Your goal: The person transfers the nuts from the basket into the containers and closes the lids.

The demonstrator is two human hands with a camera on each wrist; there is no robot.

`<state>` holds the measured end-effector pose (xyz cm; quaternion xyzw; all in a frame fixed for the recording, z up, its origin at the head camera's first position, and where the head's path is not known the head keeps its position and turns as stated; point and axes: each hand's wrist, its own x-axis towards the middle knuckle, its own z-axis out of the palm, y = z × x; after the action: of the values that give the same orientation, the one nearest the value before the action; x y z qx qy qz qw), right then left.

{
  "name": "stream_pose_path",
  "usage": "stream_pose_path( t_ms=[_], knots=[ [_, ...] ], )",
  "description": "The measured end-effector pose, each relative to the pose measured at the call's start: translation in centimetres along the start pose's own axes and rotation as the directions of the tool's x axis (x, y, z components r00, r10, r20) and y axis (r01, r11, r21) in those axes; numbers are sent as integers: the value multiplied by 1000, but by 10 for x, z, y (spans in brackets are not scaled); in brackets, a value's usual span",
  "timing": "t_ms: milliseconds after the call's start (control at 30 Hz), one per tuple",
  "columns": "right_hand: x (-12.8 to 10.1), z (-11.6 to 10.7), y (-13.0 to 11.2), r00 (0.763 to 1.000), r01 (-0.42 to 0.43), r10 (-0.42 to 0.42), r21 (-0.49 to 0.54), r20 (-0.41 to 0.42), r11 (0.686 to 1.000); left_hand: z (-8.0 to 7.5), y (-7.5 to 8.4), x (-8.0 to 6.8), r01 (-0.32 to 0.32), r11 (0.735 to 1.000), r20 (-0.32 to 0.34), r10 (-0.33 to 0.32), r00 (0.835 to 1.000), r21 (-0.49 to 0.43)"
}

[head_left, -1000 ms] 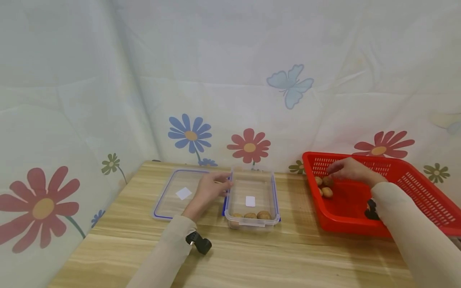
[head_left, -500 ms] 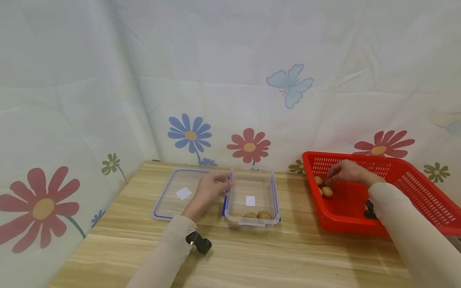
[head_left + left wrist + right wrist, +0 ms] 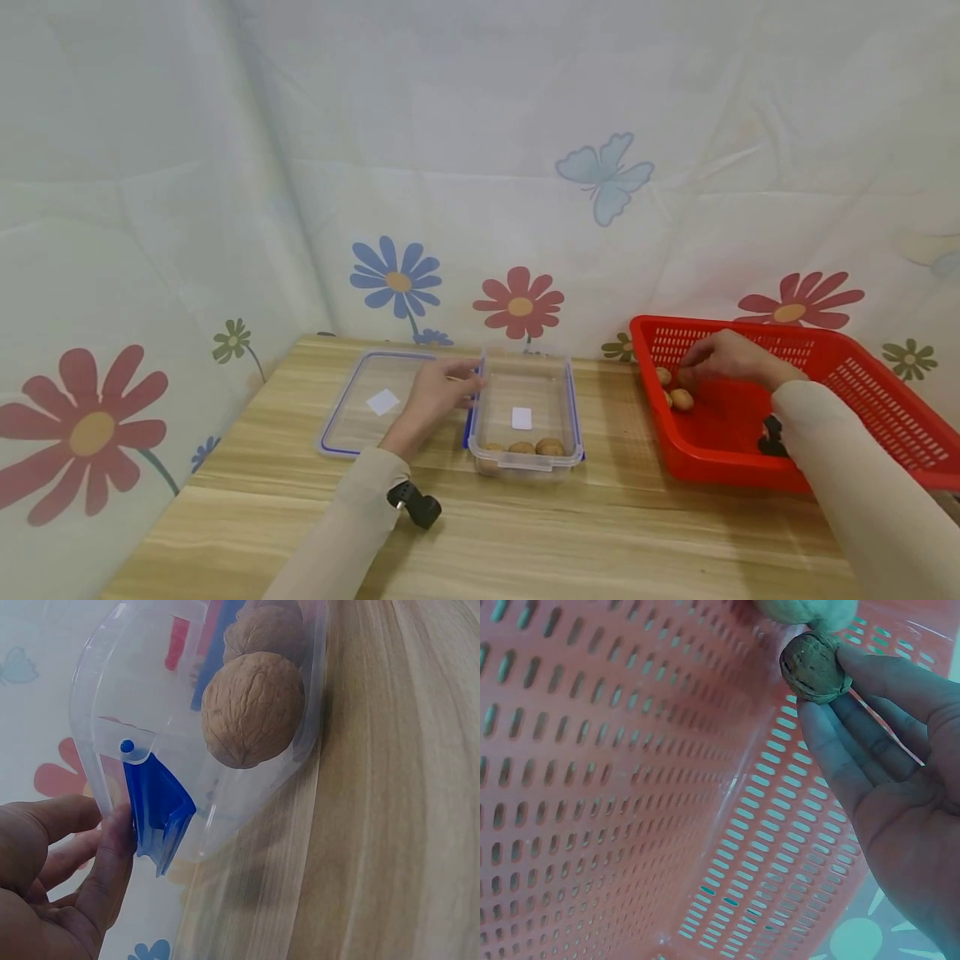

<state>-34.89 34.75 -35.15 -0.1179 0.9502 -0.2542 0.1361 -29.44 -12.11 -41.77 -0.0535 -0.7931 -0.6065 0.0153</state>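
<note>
Flowered cloth hung behind a wooden table (image 3: 525, 533) across the lower frame, where at right of centre the right hand (image 3: 731, 360) reached into the left end of a red basket (image 3: 862, 392) and pinched a walnut (image 3: 812, 666) between thumb and fingertips, with two more walnuts (image 3: 681, 400) lying just below it. Compared with a second before, that hand had dipped slightly and closed on the nut, so a pick-up seemed under way. At centre the left hand (image 3: 438, 392) had not moved, its loosely curled fingers (image 3: 112, 847) touching the blue latch (image 3: 157, 814) of a clear box (image 3: 525, 417) holding three walnuts (image 3: 550, 447), its lid (image 3: 375, 402) lying flat to the left.
</note>
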Motion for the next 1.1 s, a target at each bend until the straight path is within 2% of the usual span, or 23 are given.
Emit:
stream_pose_path(
  t_ms=[167,433,633,933,1100],
  knots=[
    [-6,-6,-4,998,3,-3,5,-55,1000,0,0,0,-1,1000,1,1,1000,4],
    [-19,-18,-22,993,11,-8,22,-121,1000,-1,1,0,3,1000,3,-3,1000,11],
    [-28,-23,-39,984,59,-53,32,-173,998,0,0,-1,6,1000,4,-6,1000,14],
    [-40,-25,-65,965,124,-127,-27,-230,992,0,1,-2,4,1000,2,-4,1000,15],
    [-49,-26,-84,955,163,-164,-22,-248,986,0,2,-1,2,1000,0,-2,1000,13]
  ],
)
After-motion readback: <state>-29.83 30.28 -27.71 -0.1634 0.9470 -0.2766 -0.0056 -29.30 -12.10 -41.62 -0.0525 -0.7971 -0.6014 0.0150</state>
